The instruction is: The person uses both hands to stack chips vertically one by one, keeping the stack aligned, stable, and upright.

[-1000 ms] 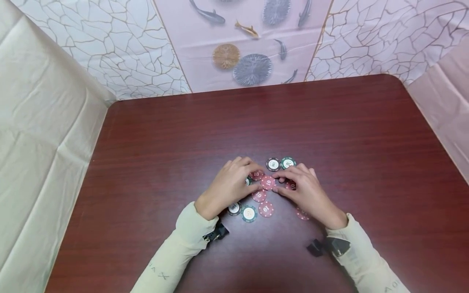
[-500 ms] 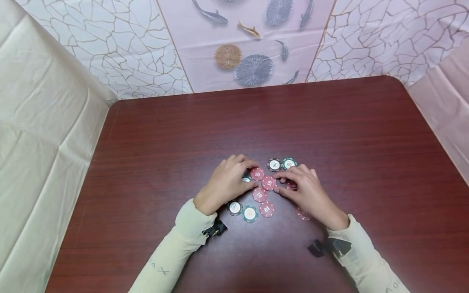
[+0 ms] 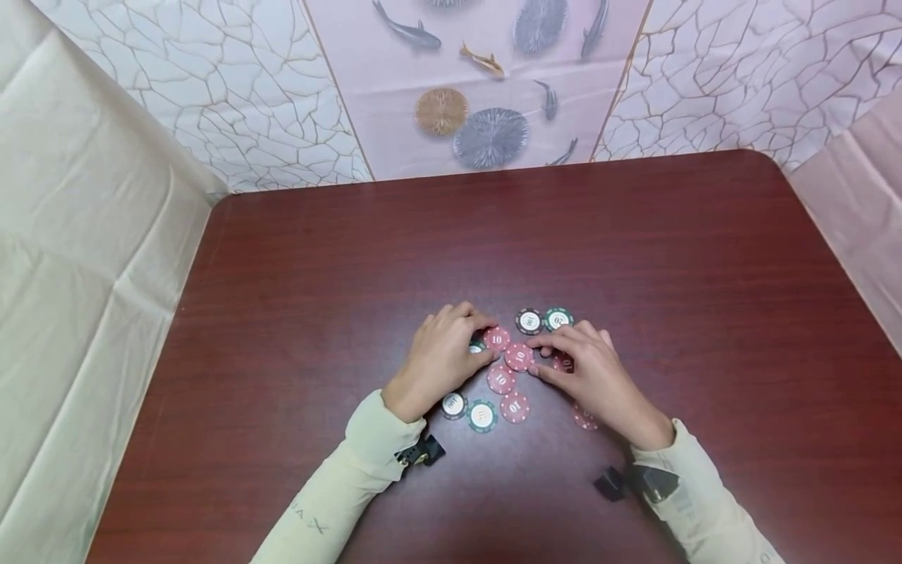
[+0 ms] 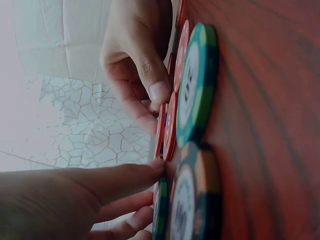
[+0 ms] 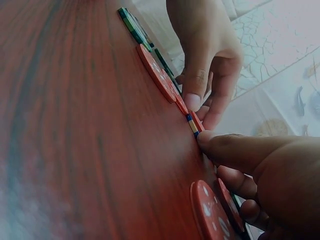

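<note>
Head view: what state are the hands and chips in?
Left hand: curled, fingertips at upper red 10 chip
Right hand: curled, fingertips at center red 10 chip
Lower red 10 chips: flat
Black 100 chips: flat
Green chips: flat, one mostly hidden
Rightmost red chips: partly hidden

cream sleeves (image 3: 337, 495), black wrist devices (image 3: 655, 482)

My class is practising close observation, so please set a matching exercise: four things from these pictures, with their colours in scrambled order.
1. Chip marked 10 at the thumb tip of the right hand
2. Chip marked 20 just beyond that hand
3. Sleeves
4. Table

A. Pale cream
B. Dark reddish-brown
C. Green, white centre
D. Pinkish red, white dots

Pairs: 1-D, 2-C, 3-A, 4-B
</note>
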Demonstrator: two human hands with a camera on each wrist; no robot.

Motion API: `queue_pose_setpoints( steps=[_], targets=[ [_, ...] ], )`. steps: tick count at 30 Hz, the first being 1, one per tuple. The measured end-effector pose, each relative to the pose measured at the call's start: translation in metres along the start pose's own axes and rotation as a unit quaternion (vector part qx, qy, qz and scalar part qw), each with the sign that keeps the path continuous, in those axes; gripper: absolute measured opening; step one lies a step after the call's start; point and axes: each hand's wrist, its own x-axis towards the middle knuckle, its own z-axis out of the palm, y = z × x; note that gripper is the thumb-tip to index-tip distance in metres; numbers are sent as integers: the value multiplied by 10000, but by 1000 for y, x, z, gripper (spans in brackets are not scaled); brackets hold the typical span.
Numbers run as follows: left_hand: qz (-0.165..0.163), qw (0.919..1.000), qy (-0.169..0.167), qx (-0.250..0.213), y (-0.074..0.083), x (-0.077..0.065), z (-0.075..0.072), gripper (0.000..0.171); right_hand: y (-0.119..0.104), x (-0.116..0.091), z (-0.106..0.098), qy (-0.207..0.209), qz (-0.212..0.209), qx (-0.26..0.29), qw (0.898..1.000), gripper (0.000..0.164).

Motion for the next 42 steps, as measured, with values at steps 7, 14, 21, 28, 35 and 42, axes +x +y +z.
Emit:
queue_pose_setpoints(
  steps=[7,14,21,28,35,42],
  targets=[
    [-62,9999,101,-10,2,-2,2,36,1,-2,2,68,-101,-37,9999,34],
    [198,9993,206,258,2,-3,0,33,1,-1,1,72,-90,-34,9999,35],
    [387,9981,384,295,1,-2,0,32,2,-1,1,97,-98,-42,9999,35],
    [781,9955,459,294,1,1,-4,34,2,0,-1,70,-93,-10,9999,35],
    [1140,9934,126,-89,3,0,-9,31,1,0,0,-17,-13,22,10000,34],
    [1292,9915,-78,-104,5,-2,-11,30,2,-1,0,52,-81,18,10000,34]
  ],
)
